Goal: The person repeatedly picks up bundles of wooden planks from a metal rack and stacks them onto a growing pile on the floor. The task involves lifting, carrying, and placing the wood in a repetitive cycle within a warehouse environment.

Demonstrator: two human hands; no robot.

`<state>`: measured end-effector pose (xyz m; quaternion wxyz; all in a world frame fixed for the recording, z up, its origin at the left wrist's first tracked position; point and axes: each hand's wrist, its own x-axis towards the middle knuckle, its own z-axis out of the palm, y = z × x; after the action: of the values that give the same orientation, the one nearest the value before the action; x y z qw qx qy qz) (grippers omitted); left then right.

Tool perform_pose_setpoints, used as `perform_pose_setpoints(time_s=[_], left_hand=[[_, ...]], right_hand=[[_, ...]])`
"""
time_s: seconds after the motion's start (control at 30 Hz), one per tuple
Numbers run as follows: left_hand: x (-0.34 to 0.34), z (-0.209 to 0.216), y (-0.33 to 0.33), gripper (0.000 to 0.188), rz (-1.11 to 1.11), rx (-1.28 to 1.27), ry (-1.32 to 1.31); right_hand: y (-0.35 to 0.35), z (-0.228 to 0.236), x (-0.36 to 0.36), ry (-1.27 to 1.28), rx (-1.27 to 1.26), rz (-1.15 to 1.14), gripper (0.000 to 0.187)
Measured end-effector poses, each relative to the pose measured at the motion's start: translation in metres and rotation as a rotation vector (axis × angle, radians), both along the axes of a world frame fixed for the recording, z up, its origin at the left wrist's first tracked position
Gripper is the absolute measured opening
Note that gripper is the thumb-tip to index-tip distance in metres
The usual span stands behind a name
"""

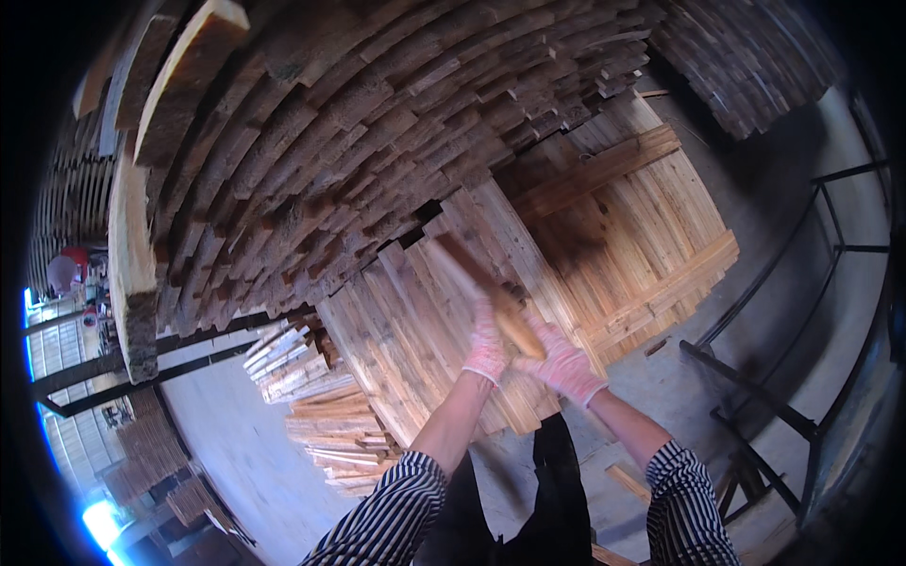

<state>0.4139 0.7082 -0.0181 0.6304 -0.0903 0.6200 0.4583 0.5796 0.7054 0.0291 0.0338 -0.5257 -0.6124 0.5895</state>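
Pink-gloved hands (483, 347) (566, 370), seemingly around board (518, 330)

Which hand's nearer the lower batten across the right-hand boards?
Right. The right hand is just left of that batten; the left hand is farther left.

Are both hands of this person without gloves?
No, the left hand and the right hand both wear pinkish-white gloves.

no readable text, no legible labels, numbers or signs
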Motion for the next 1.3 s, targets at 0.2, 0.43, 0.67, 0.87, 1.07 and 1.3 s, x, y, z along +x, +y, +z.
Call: perform_pose_setpoints(time_s=[0.2,0.43,0.67,0.87,1.07,1.3], left_hand=[[-0.023,-0.006,-0.019,0.138,-1.455,-0.025,1.189],[-0.035,-0.010,-0.039,0.130,-1.480,0.074,1.390],[0.087,-0.025,-0.276,0.073,-0.195,-0.289,0.269],[0.077,-0.059,-0.239,0.090,0.945,-0.258,-0.732],[0.055,-0.049,-0.200,0.082,0.904,-0.444,-0.728],[0.001,-0.041,-0.235,0.103,0.205,-0.416,-1.116]], right_hand=[[0.071,-0.042,0.066,-0.333,0.403,-0.155,0.083],[0.083,-0.097,0.029,-0.384,0.470,0.005,0.067],[0.087,-0.095,0.017,-0.442,0.407,0.029,0.075],[0.082,-0.099,0.020,-0.471,0.414,0.023,0.078],[0.083,-0.118,0.037,-0.459,0.596,0.044,0.077],[0.074,-0.077,0.004,-0.729,0.693,0.235,0.077]])
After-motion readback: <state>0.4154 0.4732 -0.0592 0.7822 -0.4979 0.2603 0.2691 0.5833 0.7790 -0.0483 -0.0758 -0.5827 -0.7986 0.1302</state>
